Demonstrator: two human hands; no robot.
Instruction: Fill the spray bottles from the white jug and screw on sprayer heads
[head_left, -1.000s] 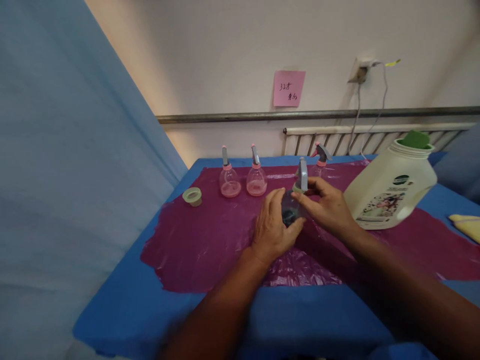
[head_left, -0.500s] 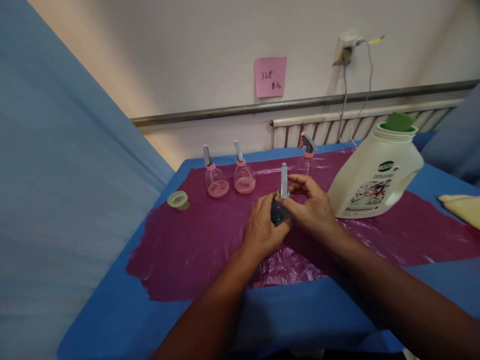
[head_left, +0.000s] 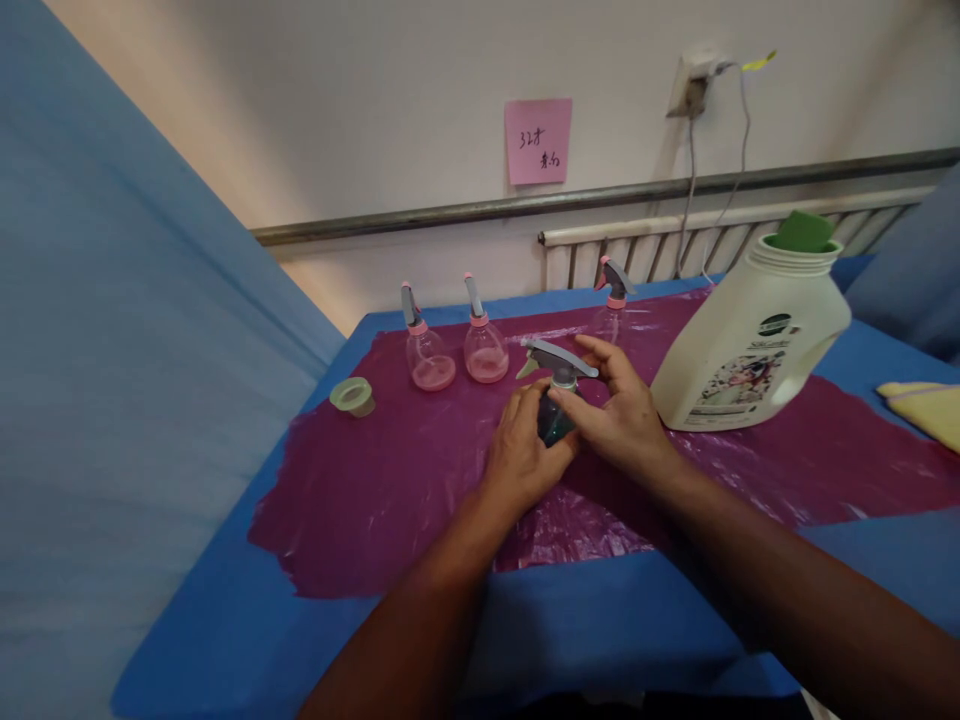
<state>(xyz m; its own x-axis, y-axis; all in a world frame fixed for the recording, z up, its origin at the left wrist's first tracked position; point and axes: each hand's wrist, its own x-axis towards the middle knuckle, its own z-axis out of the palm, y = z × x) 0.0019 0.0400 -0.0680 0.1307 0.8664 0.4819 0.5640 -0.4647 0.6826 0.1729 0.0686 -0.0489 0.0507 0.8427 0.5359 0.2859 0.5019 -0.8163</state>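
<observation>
A blue curtain (head_left: 135,350) fills the frame's left. At upper centre, a pink handwritten note (head_left: 538,140) sticks to the wall (head_left: 375,100) above a metal rail (head_left: 420,217). Upper right is a power socket (head_left: 688,84); at the right edge, a yellow cloth (head_left: 924,408).

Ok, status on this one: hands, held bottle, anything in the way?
Left hand around dark bottle; right hand loosely open at gray spray head. Bottle roughly upright, spray head on top. Possible obstacle: jug close beside right hand.

A dark-bodied spray bottle (head_left: 553,424) stands upright in the left hand (head_left: 519,452); its grey head (head_left: 559,358) sits above the grip, pale trigger (head_left: 528,368) toward the left.
</observation>
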